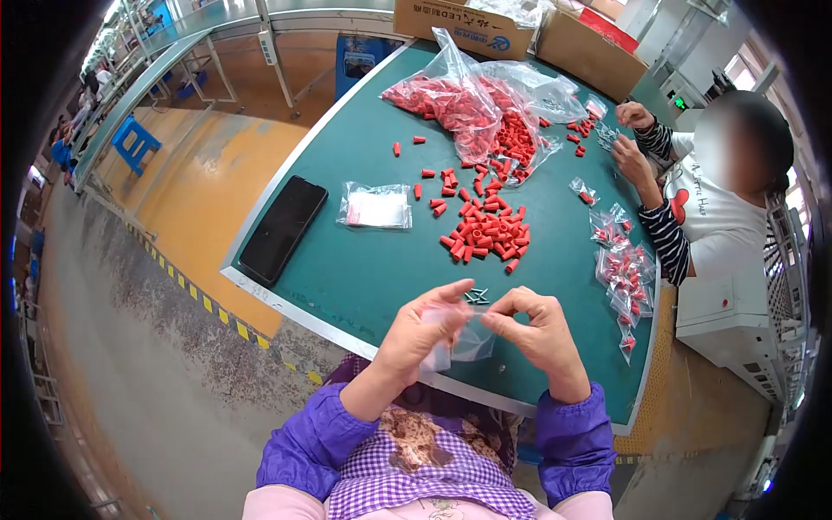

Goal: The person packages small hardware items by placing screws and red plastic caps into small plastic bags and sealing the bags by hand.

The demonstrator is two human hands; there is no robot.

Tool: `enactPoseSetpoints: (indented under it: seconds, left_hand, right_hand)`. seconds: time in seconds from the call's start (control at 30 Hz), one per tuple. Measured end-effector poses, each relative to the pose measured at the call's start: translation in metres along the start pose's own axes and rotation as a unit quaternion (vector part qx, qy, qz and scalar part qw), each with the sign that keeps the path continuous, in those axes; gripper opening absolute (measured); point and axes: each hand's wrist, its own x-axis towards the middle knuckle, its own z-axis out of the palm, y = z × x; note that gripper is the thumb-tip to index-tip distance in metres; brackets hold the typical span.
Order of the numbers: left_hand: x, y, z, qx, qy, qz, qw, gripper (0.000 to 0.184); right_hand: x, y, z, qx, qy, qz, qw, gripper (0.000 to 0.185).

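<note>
My left hand (416, 334) grips small clear plastic bags with its thumb and fingers, near the front edge of the table. The fingertips of my right hand (542, 334) pinch the upper edge of one clear plastic bag (473, 341), which spans the gap between both hands. No contents can be made out in that bag. Just beyond my fingers lies a small group of silver screws (476, 296), partly hidden by the hands. Farther out is a loose pile of red plastic caps (485, 232).
A black phone (284, 230) and a packet of white bags (375, 206) lie to the left. Large bags of red caps (451, 108) sit at the back. Filled small bags (626, 276) line the right side, near a co-worker (719, 182). Cardboard boxes (468, 30) stand behind.
</note>
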Motion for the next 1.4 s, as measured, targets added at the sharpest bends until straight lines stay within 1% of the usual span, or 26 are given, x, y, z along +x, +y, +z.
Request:
enactPoseSetpoints:
  seconds: [0.07, 0.1, 0.2, 0.27, 0.3, 0.37, 0.4, 0.43, 0.5, 0.53, 0.6, 0.67, 0.8, 0.87, 0.9, 0.93, 0.97, 1.0, 1.03, 1.07, 1.13, 1.17, 1.23, 1.3, 1.37, 1.4]
  left_hand:
    - [-0.003, 0.0, 0.012, 0.138, 0.014, 0.028, 0.99, 0.033]
    - [-0.003, -0.003, 0.01, 0.138, 0.014, 0.028, 0.99, 0.033]
    - [-0.007, -0.014, -0.002, 0.202, 0.013, 0.063, 0.977, 0.016]
    - [-0.013, -0.015, -0.001, 0.229, 0.028, 0.082, 0.97, 0.015]
    - [-0.015, -0.015, -0.001, 0.256, 0.045, 0.103, 0.96, 0.014]
    - [-0.016, -0.016, -0.005, 0.231, 0.065, 0.117, 0.964, 0.012]
    - [-0.016, -0.016, -0.007, 0.208, 0.086, 0.13, 0.966, 0.01]
    - [-0.017, -0.014, -0.008, 0.207, 0.085, 0.129, 0.966, 0.01]
    - [-0.018, -0.011, -0.008, 0.249, 0.101, 0.169, 0.948, 0.007]
    - [-0.017, -0.012, -0.008, 0.238, 0.111, 0.169, 0.95, 0.004]
    - [-0.017, -0.011, -0.008, 0.233, 0.113, 0.17, 0.951, 0.001]
    - [-0.017, -0.011, -0.01, 0.229, 0.118, 0.172, 0.951, 0.003]
    - [-0.017, -0.012, -0.012, 0.229, 0.101, 0.163, 0.954, 0.006]
    - [-0.016, -0.01, -0.007, 0.231, 0.093, 0.163, 0.955, 0.009]
    - [-0.017, -0.008, -0.001, 0.25, 0.121, 0.138, 0.951, 0.01]
    - [-0.017, -0.006, 0.003, 0.268, 0.149, 0.113, 0.945, 0.01]
    - [-0.017, -0.007, 0.002, 0.269, 0.149, 0.114, 0.945, 0.01]
    - [-0.016, -0.009, -0.001, 0.322, 0.135, 0.142, 0.926, 0.011]
    - [-0.016, -0.01, -0.003, 0.374, 0.121, 0.169, 0.904, 0.013]
    - [-0.015, -0.013, -0.004, 0.375, 0.122, 0.168, 0.903, 0.013]
    - [-0.013, -0.016, -0.005, 0.408, 0.118, 0.235, 0.875, 0.014]
    - [-0.014, -0.014, -0.006, 0.408, 0.119, 0.236, 0.874, 0.014]
    - [-0.016, -0.01, -0.007, 0.484, 0.115, 0.257, 0.829, 0.019]
    - [-0.014, -0.008, -0.007, 0.488, 0.124, 0.258, 0.825, 0.021]
    - [-0.012, -0.007, -0.006, 0.49, 0.134, 0.257, 0.822, 0.023]
    - [-0.011, -0.007, -0.006, 0.489, 0.125, 0.268, 0.821, 0.024]
  right_hand:
    - [-0.001, -0.006, 0.001, -0.038, -0.038, 0.016, 0.998, 0.015]
    - [-0.001, -0.006, 0.002, -0.038, -0.038, 0.016, 0.998, 0.015]
    - [-0.007, -0.005, 0.004, -0.047, -0.038, 0.02, 0.998, 0.013]
    - [-0.011, -0.003, 0.006, 0.037, -0.038, 0.053, 0.997, 0.012]
    - [-0.012, -0.001, 0.005, 0.036, -0.038, 0.055, 0.997, 0.012]
    - [-0.011, 0.011, 0.001, 0.001, 0.055, 0.058, 0.997, 0.011]
    - [-0.008, 0.019, -0.003, -0.11, 0.077, 0.014, 0.991, 0.013]
    - [-0.005, 0.024, -0.003, -0.111, 0.077, 0.015, 0.991, 0.013]
    - [0.0, 0.029, -0.002, -0.222, 0.107, -0.079, 0.966, 0.02]
    - [0.002, 0.031, -0.001, -0.25, 0.068, -0.093, 0.961, 0.027]
    - [0.004, 0.032, 0.005, -0.288, 0.055, -0.11, 0.95, 0.027]
    - [0.007, 0.032, 0.011, -0.35, 0.041, -0.131, 0.927, 0.028]
    - [0.011, 0.034, 0.013, -0.369, 0.017, -0.159, 0.916, 0.025]
    - [0.013, 0.032, 0.014, -0.405, -0.002, -0.167, 0.899, 0.016]
    - [0.013, 0.031, 0.014, -0.405, -0.002, -0.168, 0.899, 0.016]
    - [0.013, 0.03, 0.015, -0.418, -0.026, -0.143, 0.897, 0.011]
    - [0.014, 0.029, 0.015, -0.43, -0.051, -0.117, 0.894, 0.007]
    - [0.015, 0.028, 0.016, -0.429, -0.051, -0.118, 0.894, 0.007]
    - [0.016, 0.027, 0.018, -0.433, -0.059, -0.075, 0.897, 0.006]
    - [0.017, 0.027, 0.019, -0.435, -0.067, -0.032, 0.897, 0.004]
    - [0.02, 0.027, 0.019, -0.426, -0.061, -0.033, 0.902, 0.005]
    - [0.021, 0.027, 0.018, -0.419, -0.055, -0.033, 0.906, 0.005]
    - [0.022, 0.027, 0.014, -0.396, -0.046, -0.039, 0.916, 0.005]
    - [0.022, 0.028, 0.012, -0.374, -0.038, -0.044, 0.926, 0.006]
    - [0.017, 0.032, 0.012, -0.329, 0.001, -0.018, 0.944, 0.006]
    - [0.015, 0.033, 0.011, -0.33, -0.001, -0.018, 0.944, 0.006]
